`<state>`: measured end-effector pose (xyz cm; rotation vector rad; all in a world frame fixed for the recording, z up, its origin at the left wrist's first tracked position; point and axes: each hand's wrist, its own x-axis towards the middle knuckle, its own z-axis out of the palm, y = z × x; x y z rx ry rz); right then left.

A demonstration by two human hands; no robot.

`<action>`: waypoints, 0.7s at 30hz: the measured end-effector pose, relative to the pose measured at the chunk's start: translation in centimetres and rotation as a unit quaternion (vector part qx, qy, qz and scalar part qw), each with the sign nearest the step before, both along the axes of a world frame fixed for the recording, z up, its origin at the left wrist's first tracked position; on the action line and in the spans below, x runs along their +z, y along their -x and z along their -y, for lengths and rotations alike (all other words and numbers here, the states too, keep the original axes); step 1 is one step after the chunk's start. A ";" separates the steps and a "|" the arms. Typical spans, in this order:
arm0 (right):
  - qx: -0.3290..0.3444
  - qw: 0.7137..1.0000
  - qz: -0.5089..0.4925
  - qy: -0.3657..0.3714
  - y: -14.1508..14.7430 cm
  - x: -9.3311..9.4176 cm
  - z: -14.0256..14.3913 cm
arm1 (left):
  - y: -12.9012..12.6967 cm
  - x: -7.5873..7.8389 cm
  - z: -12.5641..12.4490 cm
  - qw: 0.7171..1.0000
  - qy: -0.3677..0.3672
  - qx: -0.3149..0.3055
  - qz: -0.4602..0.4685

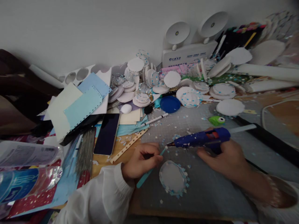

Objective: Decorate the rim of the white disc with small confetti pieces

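Observation:
Pinched in my left hand (143, 158) is a thin teal stick, perhaps tweezers (146, 178), its tip pointing up and right. My right hand (224, 158) grips a blue glue gun (203, 138) lying sideways, with a pale glue stick (243, 128) poking from its back. The gun's nozzle (171, 144) is close to the teal tip; whether they touch I cannot tell. Below them a white disc (173, 177) edged with small blue and white pieces lies flat on the grey cutting mat (205, 193).
White discs, several trimmed with blue bits (190, 98), are heaped along the back. A phone (106, 133), a bundle of wires (86, 152), coloured paper (84, 107) and water bottles (28, 182) lie left. A green punch (216, 120) and a white twin-lamp emergency light (189, 53) stand behind.

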<state>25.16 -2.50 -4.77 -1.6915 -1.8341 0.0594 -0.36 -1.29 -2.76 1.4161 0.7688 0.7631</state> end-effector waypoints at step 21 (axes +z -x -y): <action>0.010 0.991 0.130 0.010 -7.6 -0.1 0.8 | 0.2 -0.6 0.1 0.994 0.076 0.050 0.053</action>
